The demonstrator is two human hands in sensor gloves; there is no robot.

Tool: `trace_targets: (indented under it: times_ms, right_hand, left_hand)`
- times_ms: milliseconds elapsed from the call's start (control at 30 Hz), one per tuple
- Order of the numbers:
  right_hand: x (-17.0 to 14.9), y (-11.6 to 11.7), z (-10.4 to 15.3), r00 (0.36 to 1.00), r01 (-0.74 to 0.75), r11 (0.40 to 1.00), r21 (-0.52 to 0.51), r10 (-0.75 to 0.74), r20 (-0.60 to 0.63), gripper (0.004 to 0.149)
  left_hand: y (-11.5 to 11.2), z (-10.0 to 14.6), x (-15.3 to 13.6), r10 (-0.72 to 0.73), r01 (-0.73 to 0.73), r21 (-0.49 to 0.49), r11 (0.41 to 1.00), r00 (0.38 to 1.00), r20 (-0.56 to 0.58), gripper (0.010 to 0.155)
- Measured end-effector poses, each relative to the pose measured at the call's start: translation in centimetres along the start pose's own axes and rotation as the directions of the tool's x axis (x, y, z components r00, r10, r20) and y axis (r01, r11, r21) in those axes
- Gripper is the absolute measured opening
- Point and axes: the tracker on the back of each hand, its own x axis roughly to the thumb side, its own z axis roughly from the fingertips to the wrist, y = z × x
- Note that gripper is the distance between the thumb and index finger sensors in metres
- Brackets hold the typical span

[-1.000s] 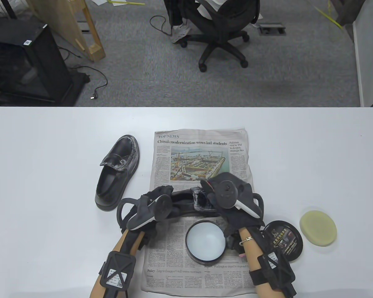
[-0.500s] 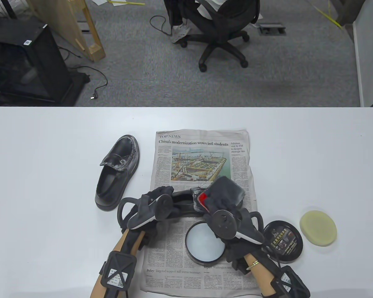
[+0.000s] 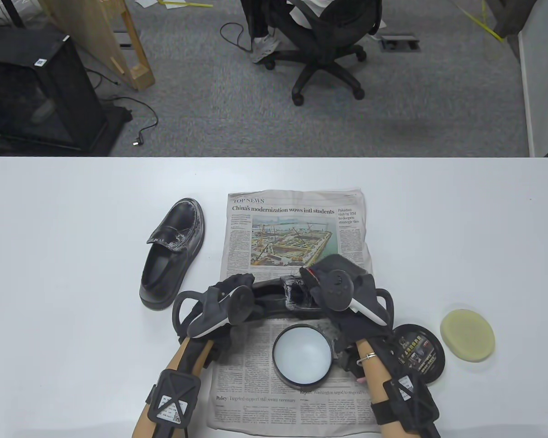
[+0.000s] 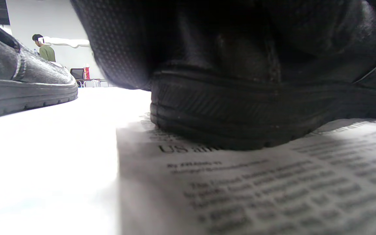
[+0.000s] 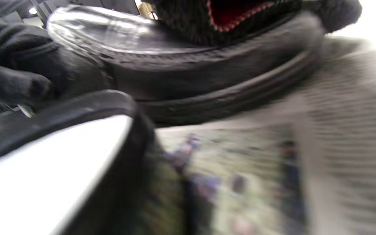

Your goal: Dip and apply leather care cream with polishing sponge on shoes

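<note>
A black leather shoe (image 3: 274, 299) lies across the newspaper (image 3: 297, 228), its toe smeared with white cream. My left hand (image 3: 243, 286) grips its heel; the left wrist view shows the heel's sole (image 4: 240, 124) close up. My right hand (image 3: 320, 279) holds a dark polishing sponge with a red edge (image 3: 307, 273) and presses it on the toe; the sponge also shows in the right wrist view (image 5: 237, 11) above the shoe's sole (image 5: 227, 88). The open cream tin (image 3: 302, 355), with white cream in it, stands just in front of the shoe.
A second black shoe (image 3: 173, 251), with cream on its toe, stands on the table left of the newspaper. The tin's black lid (image 3: 418, 353) and a round yellow sponge (image 3: 467, 335) lie to the right of my right wrist. An office chair (image 3: 324, 45) stands beyond the table.
My right hand drew back toward the cream tin with the sponge on the toe, then moved forward over the toe again. My left hand and the shoe stayed put.
</note>
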Motion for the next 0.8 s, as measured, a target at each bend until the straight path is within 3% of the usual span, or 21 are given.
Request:
trace_targets:
  times_ms: [167, 333, 467, 600, 800]
  right_hand:
    - [1.0, 0.7, 3.2, 0.974, -0.22, 0.971, -0.089, 0.224, 0.041, 0.059]
    - [3.8, 0.5, 4.7, 0.972, -0.093, 0.99, -0.111, 0.114, 0.204, 0.059]
    - [5.3, -0.2, 3.3, 0.962, 0.051, 0.995, -0.085, -0.026, 0.273, 0.058]
    - [4.5, -0.4, 0.4, 0.978, 0.085, 0.996, -0.029, -0.077, 0.196, 0.059]
    - [0.8, -0.9, -0.7, 0.994, 0.07, 0.997, 0.015, -0.071, 0.082, 0.057]
  left_hand:
    - [0.0, -0.1, 0.1, -0.008, 0.008, -0.002, 1.0, 1.0, -0.001, 0.081]
    - [0.0, -0.1, 0.1, 0.003, -0.003, -0.012, 1.0, 1.0, 0.007, 0.082]
    - [-0.1, -0.1, 0.1, 0.009, -0.008, -0.014, 1.0, 1.0, 0.015, 0.082]
    - [-0.1, -0.1, 0.1, 0.015, -0.015, -0.012, 1.0, 1.0, 0.018, 0.082]
    - [-0.1, -0.1, 0.0, 0.022, -0.022, -0.011, 1.0, 1.0, 0.015, 0.082]
